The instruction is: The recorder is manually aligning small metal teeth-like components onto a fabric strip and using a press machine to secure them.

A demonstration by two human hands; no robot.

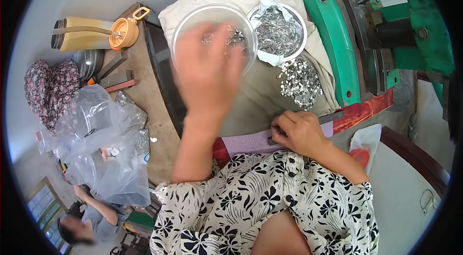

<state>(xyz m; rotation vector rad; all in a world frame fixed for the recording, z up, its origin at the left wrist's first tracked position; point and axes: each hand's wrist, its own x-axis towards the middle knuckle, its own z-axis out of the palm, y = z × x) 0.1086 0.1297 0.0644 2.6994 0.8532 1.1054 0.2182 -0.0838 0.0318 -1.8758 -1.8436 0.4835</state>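
My left hand (207, 69) is smeared by motion over a round clear plastic tub (179, 28) with small metal pieces (235, 37) in it. Whether its fingers hold any of them is too blurred to make out. At the near edge of the cloth-covered table, my right hand (300, 132) is closed with curled fingers around a dark flat metal bar (333, 117). Beyond that hand lies a loose pile of small shiny metal pieces (301, 82). A white bowl (302, 45), lined with plastic, holds many slim silvery metal parts (279, 32).
A green machine press (333, 47) stands on the right, its ram (398, 33) reaching sideways. On the left are a yellow bottle (87, 38) with an orange lid, metal bars (115, 79), clear plastic bags (103, 144) and a floral cloth (50, 91). Another person (96, 221) sits at lower left.
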